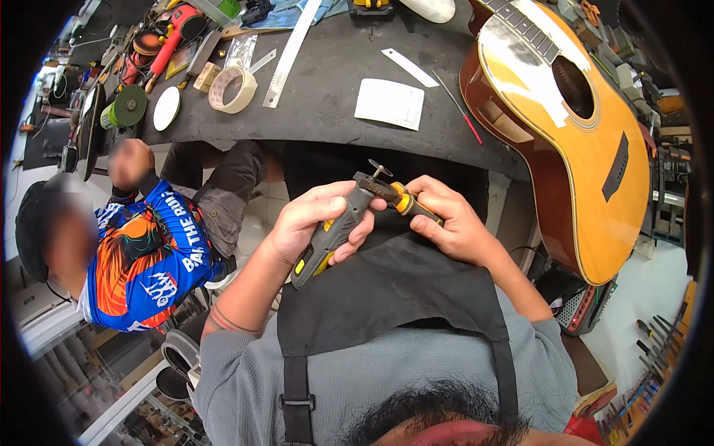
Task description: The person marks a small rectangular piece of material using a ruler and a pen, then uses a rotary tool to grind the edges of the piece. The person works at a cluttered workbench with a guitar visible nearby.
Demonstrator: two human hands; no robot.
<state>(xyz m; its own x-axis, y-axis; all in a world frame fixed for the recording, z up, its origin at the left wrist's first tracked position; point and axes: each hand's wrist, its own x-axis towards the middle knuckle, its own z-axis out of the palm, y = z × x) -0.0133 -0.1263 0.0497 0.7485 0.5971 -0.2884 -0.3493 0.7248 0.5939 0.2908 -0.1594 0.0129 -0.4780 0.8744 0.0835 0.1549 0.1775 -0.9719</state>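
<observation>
My left hand (316, 219) is wrapped round a grey-and-yellow rotary tool (325, 241) that slants up over my apron. A small round disc (380, 168) on a thin shaft sticks out of its nose. Closed on the yellow-and-black handles of a pair of pliers (405, 202) is my right hand (446, 215). The dark jaws of the pliers meet the nose of the tool, just below the disc. Whether they grip it I cannot tell, as fingers partly cover that spot.
An acoustic guitar (595, 156) lies at the right of the dark bench (327, 89). On the bench are a tape roll (233, 90), a white paper (389, 104), a steel ruler (291, 52) and a thin red-handled tool (472, 129). Another person (149, 245) sits at the left.
</observation>
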